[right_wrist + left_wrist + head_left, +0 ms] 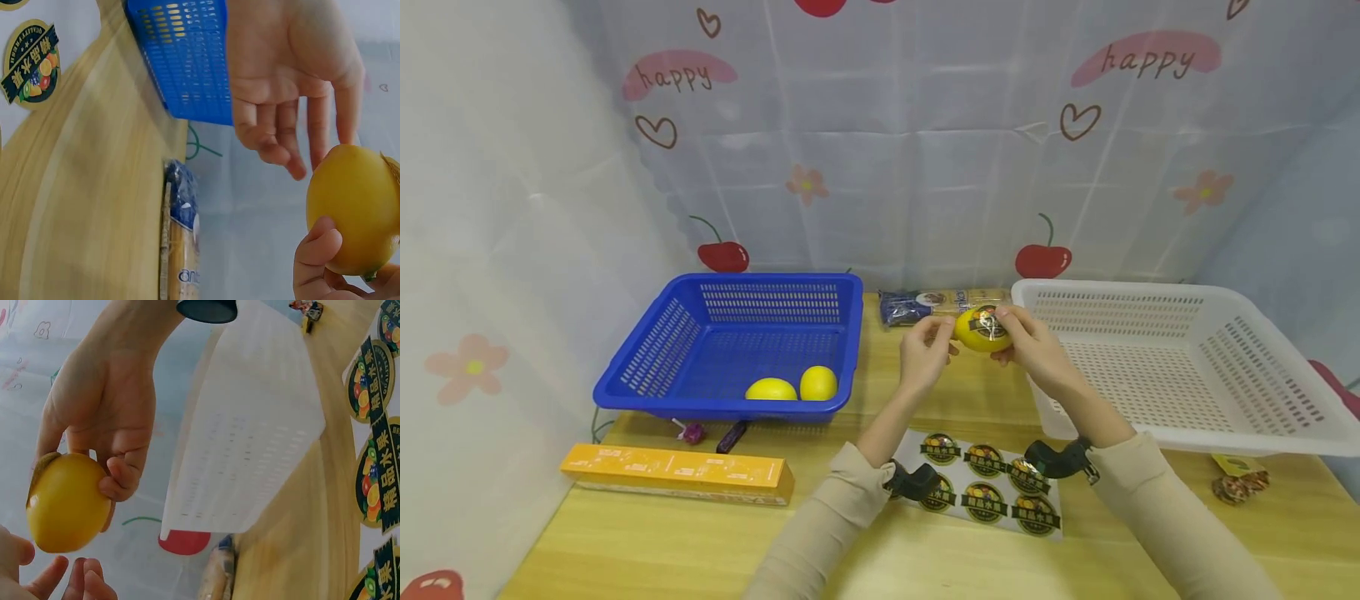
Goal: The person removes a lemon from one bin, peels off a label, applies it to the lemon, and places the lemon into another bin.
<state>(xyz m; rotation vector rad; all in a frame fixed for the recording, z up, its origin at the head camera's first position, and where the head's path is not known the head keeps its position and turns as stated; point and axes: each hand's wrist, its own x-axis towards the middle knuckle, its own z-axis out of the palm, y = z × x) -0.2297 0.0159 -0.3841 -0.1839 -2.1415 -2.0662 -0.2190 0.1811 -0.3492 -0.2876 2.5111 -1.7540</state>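
Observation:
A yellow lemon [976, 335] is held up over the table between both hands, with a dark round fruit label [985, 322] on its upper side. My right hand [1037, 350] grips the lemon's right end, thumb on top and fingers beneath. The left hand [923, 354] has its thumb and forefinger tips at the lemon's other end; its fingers look relaxed in the right wrist view. Beneath the forearms lies a white sticker sheet [912, 452] with several round labels [984, 502]. Two more lemons [817, 383] rest in the blue basket [730, 407] on the left.
A white basket [1150, 292] stands at the right, close by the right hand. Behind the hands lies a bagged pasta pack [917, 307]. An orange box [677, 471], a purple lollipop [692, 432] and a dark wrapped sweet [732, 437] lie front left; small wrapped snacks [1240, 483] lie front right.

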